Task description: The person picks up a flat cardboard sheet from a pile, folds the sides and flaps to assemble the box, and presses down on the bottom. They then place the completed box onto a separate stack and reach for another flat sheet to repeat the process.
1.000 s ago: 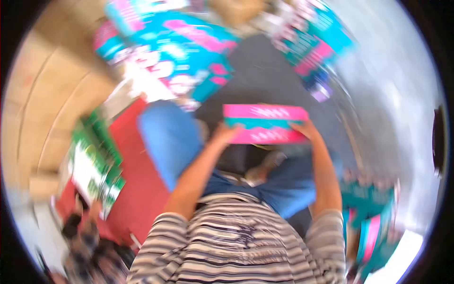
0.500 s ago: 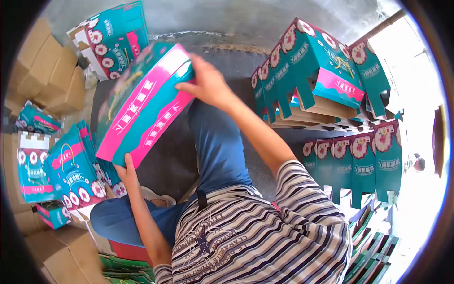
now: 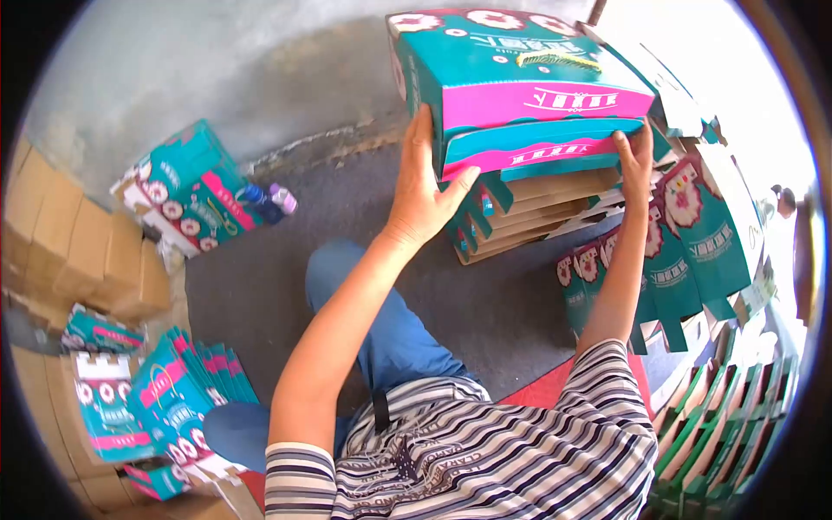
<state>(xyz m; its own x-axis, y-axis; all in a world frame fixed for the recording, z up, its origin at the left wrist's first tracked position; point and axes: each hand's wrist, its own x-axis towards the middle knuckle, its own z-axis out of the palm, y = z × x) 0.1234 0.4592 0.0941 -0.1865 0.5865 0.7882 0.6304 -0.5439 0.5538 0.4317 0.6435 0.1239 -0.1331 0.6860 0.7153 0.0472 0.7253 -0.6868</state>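
Observation:
Both my hands hold a folded teal and pink carton [image 3: 520,91] with flower prints, up at the top of the view. My left hand [image 3: 422,186] grips its left end, thumb under the pink edge. My right hand [image 3: 635,156] presses its right lower corner. The carton rests on or just above a stack of similar folded cartons [image 3: 529,212] on the dark floor mat; I cannot tell if it touches. My striped shirt and blue trousers fill the lower middle.
Flat teal cartons [image 3: 693,234] stand in a row at the right. More teal cartons [image 3: 165,399] lean at the lower left beside brown cardboard boxes [image 3: 78,251]. Another teal box pile [image 3: 186,191] lies by the grey wall. Green flats [image 3: 737,425] stack at the lower right.
I have swung the carton from my left side over to the upper right, onto the stack. My view has turned right with it, and both hands have shifted to the carton's ends.

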